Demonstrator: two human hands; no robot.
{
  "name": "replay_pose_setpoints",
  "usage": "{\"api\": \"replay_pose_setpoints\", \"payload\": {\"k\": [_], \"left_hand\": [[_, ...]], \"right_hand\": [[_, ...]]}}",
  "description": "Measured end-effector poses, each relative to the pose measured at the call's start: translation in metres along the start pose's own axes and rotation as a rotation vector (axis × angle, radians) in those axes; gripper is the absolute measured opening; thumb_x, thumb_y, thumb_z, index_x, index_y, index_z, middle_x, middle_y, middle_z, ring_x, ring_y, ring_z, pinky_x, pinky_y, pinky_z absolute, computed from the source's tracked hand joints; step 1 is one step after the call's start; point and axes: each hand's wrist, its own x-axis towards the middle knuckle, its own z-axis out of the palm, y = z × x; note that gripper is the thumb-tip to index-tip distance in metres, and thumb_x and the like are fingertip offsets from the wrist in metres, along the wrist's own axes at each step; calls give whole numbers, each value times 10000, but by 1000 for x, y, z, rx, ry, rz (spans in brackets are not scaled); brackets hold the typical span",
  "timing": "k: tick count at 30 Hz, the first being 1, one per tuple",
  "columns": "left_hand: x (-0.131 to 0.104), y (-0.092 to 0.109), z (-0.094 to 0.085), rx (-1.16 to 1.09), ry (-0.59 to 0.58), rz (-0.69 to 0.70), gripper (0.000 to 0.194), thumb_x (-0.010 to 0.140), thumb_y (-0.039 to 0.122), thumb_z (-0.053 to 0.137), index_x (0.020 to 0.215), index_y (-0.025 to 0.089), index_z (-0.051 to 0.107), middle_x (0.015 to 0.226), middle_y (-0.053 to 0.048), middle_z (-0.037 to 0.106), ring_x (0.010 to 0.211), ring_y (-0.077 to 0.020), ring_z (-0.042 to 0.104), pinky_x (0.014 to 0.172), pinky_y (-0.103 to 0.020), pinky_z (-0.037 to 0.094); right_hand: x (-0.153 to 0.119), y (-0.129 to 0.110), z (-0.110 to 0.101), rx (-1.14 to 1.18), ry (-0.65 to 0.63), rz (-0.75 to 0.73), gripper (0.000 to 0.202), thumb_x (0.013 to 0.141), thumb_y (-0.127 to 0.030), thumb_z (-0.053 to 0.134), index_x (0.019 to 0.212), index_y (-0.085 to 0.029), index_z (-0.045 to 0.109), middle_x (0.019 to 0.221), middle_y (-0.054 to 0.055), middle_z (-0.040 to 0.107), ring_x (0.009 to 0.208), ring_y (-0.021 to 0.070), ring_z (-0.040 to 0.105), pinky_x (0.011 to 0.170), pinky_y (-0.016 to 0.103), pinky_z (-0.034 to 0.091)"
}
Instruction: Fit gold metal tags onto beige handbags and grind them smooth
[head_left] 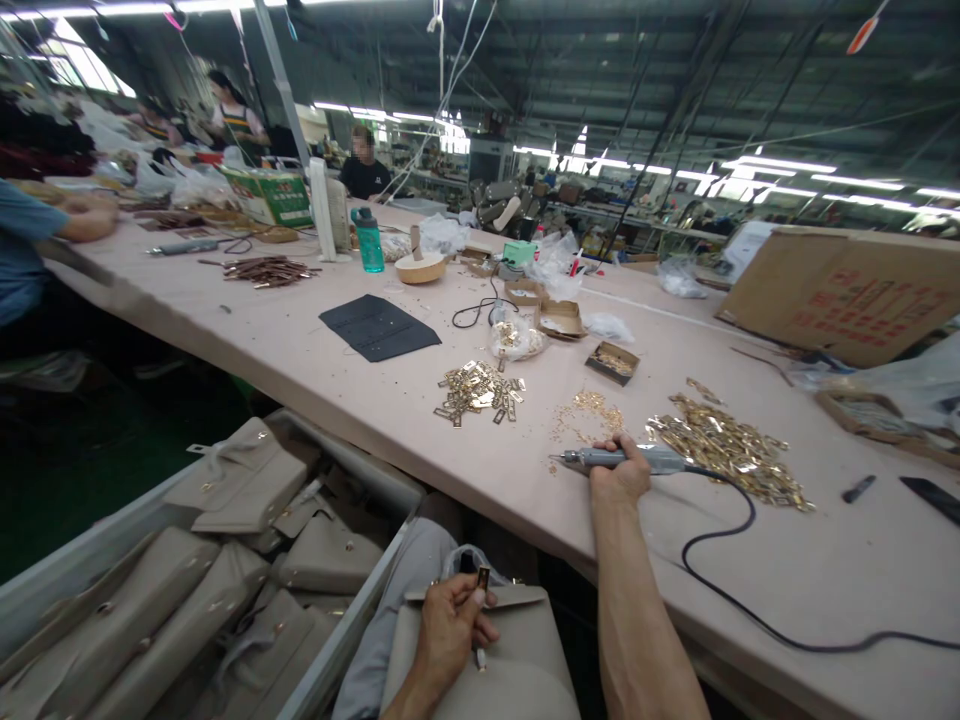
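My right hand (622, 472) is wrapped round a grey electric screwdriver (600, 457) just above the table, its tip by a scatter of tiny gold screws (589, 410). On my lap rests a beige handbag (517, 660). My left hand (454, 625) pinches a small gold metal plate (483, 577) over the bag's flap edge; whether the plate touches the flap I cannot tell. Below those fingers a small metal fitting (481, 659) shows on the bag front. Gold rectangular frames (480, 388) lie in a heap beyond the screws, and a larger pile of gold hardware (724, 450) lies to the right.
A grey bin (352, 640) full of beige bags (232, 480) stands at my left. The screwdriver's black cord (720, 590) curves across the table's right side. Farther back are a black sheet (380, 327), small boxes (613, 362), a teal bottle (369, 240) and a large carton (847, 290). Other people sit beyond.
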Motion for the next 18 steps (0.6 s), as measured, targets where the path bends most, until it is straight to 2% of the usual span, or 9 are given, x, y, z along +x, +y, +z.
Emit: {"api": "replay_pose_setpoints", "payload": {"k": [4, 8, 12, 18], "left_hand": [[2, 0, 1, -7, 4, -21, 519, 720, 603, 791, 847, 103, 730, 708, -115, 752, 439, -178, 683, 393, -203, 508], [1, 1, 1, -16, 5, -26, 508, 710, 584, 798, 858, 102, 735, 783, -135, 771, 441, -176, 686, 391, -208, 512], [0, 2, 0, 9, 1, -24, 503, 736, 587, 783, 846, 99, 734, 629, -102, 726, 441, -190, 684, 403, -211, 515], [-1, -2, -1, 31, -23, -12, 496, 777, 594, 751, 848, 104, 729, 519, -76, 679, 428, -188, 668, 415, -213, 515]], "right_hand": [[4, 1, -2, 2, 6, 0, 324, 703, -142, 749, 841, -209, 464, 757, -62, 583, 523, 78, 524, 521, 221, 552], [6, 2, -3, 8, 18, 2, 317, 705, -132, 742, 839, -208, 466, 745, -66, 584, 522, 78, 526, 516, 212, 550], [5, 3, -1, 17, 38, -7, 305, 695, -105, 723, 848, -205, 479, 763, -56, 592, 534, 77, 519, 502, 199, 533], [3, 3, 2, 15, 68, -33, 318, 674, -99, 727, 835, -201, 474, 759, -53, 587, 537, 77, 510, 497, 198, 526]]}}
